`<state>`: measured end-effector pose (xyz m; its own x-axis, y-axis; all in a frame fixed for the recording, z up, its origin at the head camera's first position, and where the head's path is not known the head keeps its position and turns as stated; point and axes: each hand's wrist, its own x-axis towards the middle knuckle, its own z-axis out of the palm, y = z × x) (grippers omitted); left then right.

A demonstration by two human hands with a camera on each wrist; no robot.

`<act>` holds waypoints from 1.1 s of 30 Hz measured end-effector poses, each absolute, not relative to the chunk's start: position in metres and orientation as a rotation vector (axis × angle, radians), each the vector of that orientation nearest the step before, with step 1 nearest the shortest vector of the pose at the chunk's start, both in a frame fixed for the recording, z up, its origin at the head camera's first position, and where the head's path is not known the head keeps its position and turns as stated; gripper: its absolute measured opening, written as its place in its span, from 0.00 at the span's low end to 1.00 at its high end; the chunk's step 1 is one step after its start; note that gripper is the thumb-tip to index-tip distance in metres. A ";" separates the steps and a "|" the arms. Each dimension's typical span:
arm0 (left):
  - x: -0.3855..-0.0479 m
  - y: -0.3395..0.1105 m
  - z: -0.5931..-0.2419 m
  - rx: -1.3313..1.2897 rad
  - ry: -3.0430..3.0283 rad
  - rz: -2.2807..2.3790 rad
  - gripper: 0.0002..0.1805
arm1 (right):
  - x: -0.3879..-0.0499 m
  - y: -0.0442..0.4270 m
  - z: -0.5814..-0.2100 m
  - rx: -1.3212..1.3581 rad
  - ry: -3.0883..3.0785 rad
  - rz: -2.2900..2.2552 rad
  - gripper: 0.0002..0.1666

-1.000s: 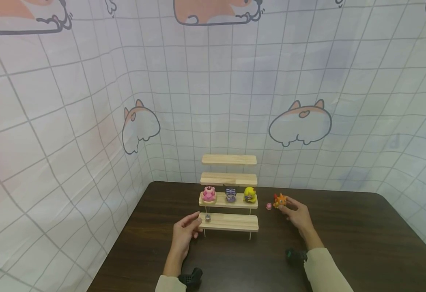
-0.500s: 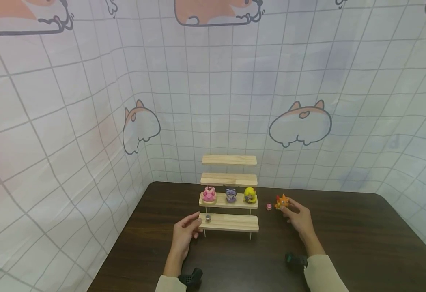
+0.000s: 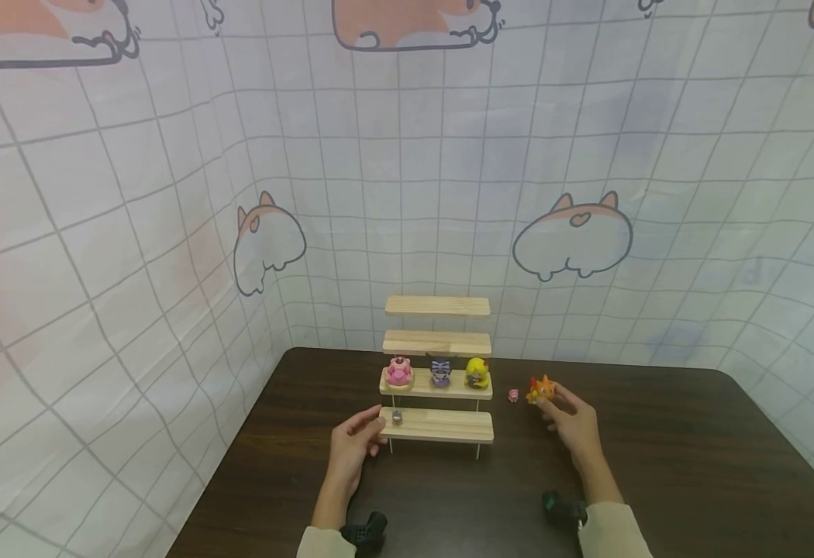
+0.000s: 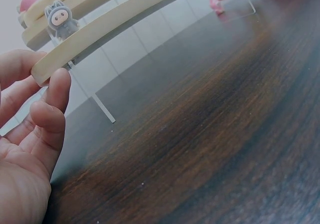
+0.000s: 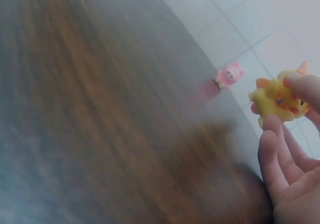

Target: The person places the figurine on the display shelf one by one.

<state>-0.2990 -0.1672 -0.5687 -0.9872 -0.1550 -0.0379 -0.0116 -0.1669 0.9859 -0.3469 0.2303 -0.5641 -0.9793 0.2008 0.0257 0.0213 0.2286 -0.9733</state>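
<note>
In the lower right of the head view, an orange-and-yellow figurine is pinched by the right hand; the thumb and fingertips are closed on it, and the remaining fingers are loosely bent. It is seen at the right edge of the right wrist view, largely uncovered by the fingers; whether its base is touching the dark wooden table cannot be told. Just to its left in the head view, a small pink figurine is stood upright on the table, touched by neither hand.

At the lower centre, the left end of the lowest shelf of a four-tier wooden stand is gripped by the left hand, with the edge held between its digits and the other fingers curved below, as is shown at the left of the left wrist view. Near that end, a tiny grey figurine is seated on the shelf. On the second shelf up, three figures are lined up: a pink one at left, a purple one in the middle and a yellow one at right. The background is filled by a white grid-patterned cloth.
</note>
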 end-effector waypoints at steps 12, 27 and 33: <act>-0.298 -0.166 -0.575 0.195 -1.977 -2.322 0.23 | -0.329 0.228 -0.565 -0.248 -2.307 1.908 0.43; -0.301 -0.166 -0.571 0.204 -1.970 -2.318 0.22 | -0.325 0.236 -0.552 -0.227 -2.291 1.927 0.44; -0.301 -0.168 -0.571 0.198 -1.961 -2.326 0.23 | -0.322 0.236 -0.543 -0.172 -2.313 1.882 0.43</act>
